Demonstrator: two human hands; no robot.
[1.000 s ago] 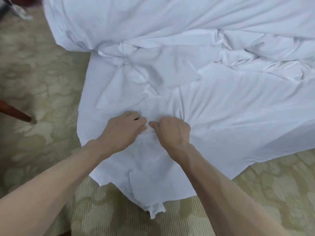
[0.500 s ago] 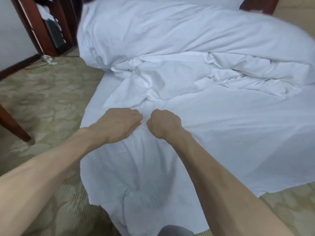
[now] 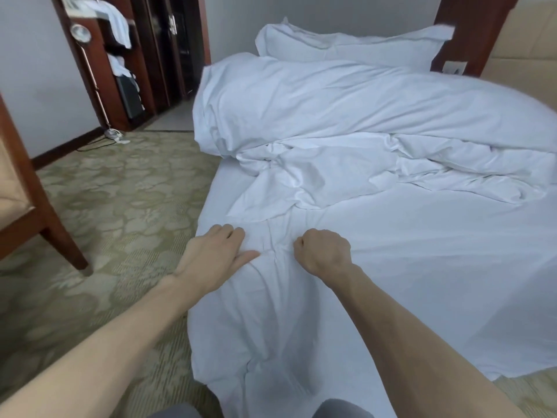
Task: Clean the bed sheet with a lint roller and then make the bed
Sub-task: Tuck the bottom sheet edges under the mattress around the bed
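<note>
Whereas a second ago both hands were bunched together on one fold, the bed sheet (image 3: pixel 422 267) now lies flatter, with the duvet (image 3: pixel 331 110) heaped beyond it. The left hand (image 3: pixel 217 257) has slid away from the right hand (image 3: pixel 324 251) and loosened, its fingers (image 3: pixel 233 232) pressed together against the cloth. The right's fingers are curled, pinching a fold. No lint roller shows, so this looks like smoothing for bed-making.
</note>
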